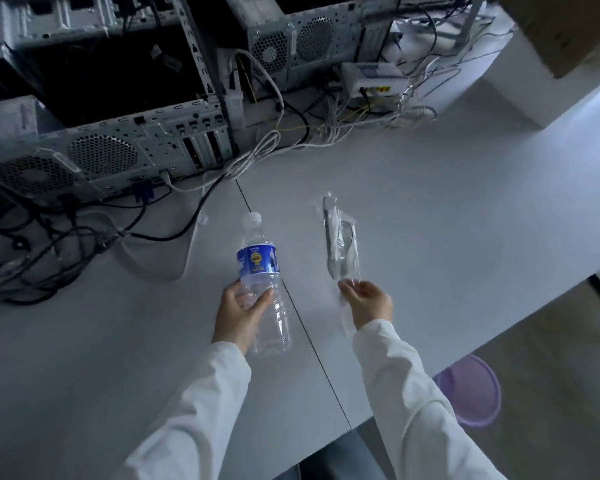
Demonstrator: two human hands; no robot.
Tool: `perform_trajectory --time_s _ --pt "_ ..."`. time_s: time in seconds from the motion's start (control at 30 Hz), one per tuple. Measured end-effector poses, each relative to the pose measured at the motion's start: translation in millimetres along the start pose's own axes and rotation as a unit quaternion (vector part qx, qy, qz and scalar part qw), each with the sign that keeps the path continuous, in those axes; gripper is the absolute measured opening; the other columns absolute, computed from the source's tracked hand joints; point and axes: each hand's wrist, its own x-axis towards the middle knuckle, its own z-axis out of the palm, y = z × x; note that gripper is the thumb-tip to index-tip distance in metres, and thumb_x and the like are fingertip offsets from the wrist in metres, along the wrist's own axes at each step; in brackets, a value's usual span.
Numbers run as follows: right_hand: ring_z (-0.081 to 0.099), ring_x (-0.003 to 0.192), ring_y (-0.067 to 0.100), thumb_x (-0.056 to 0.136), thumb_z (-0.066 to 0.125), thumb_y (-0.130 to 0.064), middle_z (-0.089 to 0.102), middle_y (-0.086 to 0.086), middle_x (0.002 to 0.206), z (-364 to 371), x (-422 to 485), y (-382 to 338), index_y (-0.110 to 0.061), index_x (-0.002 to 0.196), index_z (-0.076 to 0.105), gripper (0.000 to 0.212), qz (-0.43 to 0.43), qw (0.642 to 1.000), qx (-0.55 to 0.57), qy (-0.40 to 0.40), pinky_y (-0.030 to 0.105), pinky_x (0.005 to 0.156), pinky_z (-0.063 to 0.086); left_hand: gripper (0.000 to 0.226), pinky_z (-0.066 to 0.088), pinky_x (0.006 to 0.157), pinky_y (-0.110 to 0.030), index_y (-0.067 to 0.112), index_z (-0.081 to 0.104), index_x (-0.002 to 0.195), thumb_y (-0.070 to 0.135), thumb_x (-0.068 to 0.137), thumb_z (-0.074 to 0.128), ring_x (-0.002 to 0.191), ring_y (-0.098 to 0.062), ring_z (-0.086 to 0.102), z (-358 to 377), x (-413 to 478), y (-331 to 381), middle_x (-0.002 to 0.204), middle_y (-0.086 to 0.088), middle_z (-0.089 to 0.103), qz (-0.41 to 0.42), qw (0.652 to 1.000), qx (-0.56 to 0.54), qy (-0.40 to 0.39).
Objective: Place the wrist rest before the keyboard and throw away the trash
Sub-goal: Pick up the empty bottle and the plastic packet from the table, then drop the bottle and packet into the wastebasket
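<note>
An empty clear plastic bottle (262, 271) with a blue label and a white cap is held over the grey table (447, 209). My left hand (238, 315) grips its lower body from the left. To the right, my right hand (369, 303) pinches the near end of a crumpled clear plastic wrapper (340, 237) that stretches away from me over the table. A purple bin (471, 393) sits on the floor below the table's right edge, partly hidden by my right sleeve. No keyboard or wrist rest is in view.
Open computer cases (101, 154) and a tangle of black and white cables (49, 244) fill the back and left of the table. A white router (371, 77) sits at the back among wires. A cardboard box (561, 29) is at the top right.
</note>
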Motion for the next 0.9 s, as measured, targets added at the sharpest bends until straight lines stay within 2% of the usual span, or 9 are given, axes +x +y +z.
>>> perform_trajectory --time_s 0.13,0.23,0.3,0.37,0.57,0.67,0.73,0.83,0.9 --pt "0.056 0.058 -0.002 0.079 0.067 -0.016 0.062 0.004 0.085 -25 -15 19 0.003 0.097 0.070 0.026 0.019 0.996 0.065 0.050 -0.004 0.047 0.035 0.078 0.054 0.083 -0.048 0.010 0.056 0.116 0.050 0.052 0.073 0.095 -0.028 0.063 19 -13 0 0.111 -0.013 0.066 0.025 0.998 0.028 -0.047" --pt "0.057 0.078 0.012 0.079 0.067 -0.018 0.062 0.004 0.087 -48 -27 35 0.003 0.098 0.069 0.029 0.037 0.992 0.093 0.081 -0.001 0.050 0.036 0.061 0.051 0.090 -0.050 0.010 0.051 0.120 0.033 0.069 0.075 0.098 -0.027 0.061 41 -29 1 0.112 -0.010 0.062 0.030 0.995 0.043 -0.085" --pt "0.055 0.085 0.013 0.079 0.067 -0.021 0.062 0.002 0.089 -68 -33 48 0.001 0.100 0.069 0.031 0.044 0.988 0.105 0.102 0.005 0.051 0.038 0.058 0.050 0.089 -0.041 0.008 0.050 0.123 0.028 0.073 0.072 0.095 -0.025 0.059 58 -39 -2 0.114 -0.012 0.061 0.039 0.991 0.055 -0.116" --pt "0.056 0.081 0.012 0.078 0.068 -0.020 0.062 0.002 0.090 -90 -38 64 0.002 0.101 0.068 0.032 0.056 0.982 0.128 0.130 0.004 0.051 0.039 0.059 0.047 0.087 -0.033 0.008 0.048 0.125 0.027 0.074 0.071 0.096 -0.022 0.056 78 -52 -3 0.113 -0.010 0.058 0.050 0.986 0.075 -0.143" --pt "0.054 0.048 -0.007 0.078 0.067 -0.009 0.061 0.003 0.082 -163 -44 112 0.005 0.100 0.065 0.026 0.080 0.935 0.277 0.207 -0.004 0.045 0.038 0.061 0.040 0.086 -0.029 0.011 0.043 0.130 0.030 0.077 0.068 0.100 -0.019 0.052 157 -96 -7 0.114 -0.007 0.054 0.082 0.963 0.131 -0.219" --pt "0.054 0.059 -0.001 0.077 0.068 -0.010 0.063 0.006 0.088 -204 -43 143 0.005 0.101 0.065 0.028 0.088 0.922 0.294 0.237 -0.003 0.047 0.040 0.062 0.040 0.088 -0.030 0.014 0.041 0.132 0.033 0.078 0.066 0.103 -0.019 0.052 204 -123 -15 0.114 -0.003 0.052 0.086 0.952 0.155 -0.249" --pt "0.054 0.064 0.006 0.076 0.070 -0.012 0.064 0.004 0.080 -238 -40 168 0.002 0.098 0.067 0.026 0.098 0.912 0.308 0.254 0.000 0.054 0.044 0.060 0.042 0.087 -0.031 0.015 0.043 0.131 0.032 0.078 0.067 0.103 -0.020 0.054 243 -144 -21 0.116 -0.005 0.055 0.088 0.946 0.161 -0.266" --pt "0.059 0.077 0.017 0.073 0.073 -0.015 0.063 -0.002 0.074 -291 -28 211 -0.011 0.085 0.065 0.016 0.124 0.895 0.330 0.275 0.023 0.076 0.048 0.051 0.041 0.085 -0.031 0.016 0.045 0.123 0.030 0.079 0.067 0.102 -0.020 0.055 305 -175 -34 0.113 -0.002 0.056 0.091 0.934 0.170 -0.300" --pt "0.059 0.078 0.019 0.072 0.074 -0.015 0.065 0.004 0.080 -330 -21 245 -0.011 0.085 0.064 0.017 0.133 0.882 0.341 0.299 0.026 0.076 0.047 0.059 0.042 0.088 -0.032 0.009 0.043 0.128 0.029 0.078 0.068 0.106 -0.021 0.057 353 -195 -51 0.119 -0.004 0.058 0.088 0.923 0.184 -0.326"
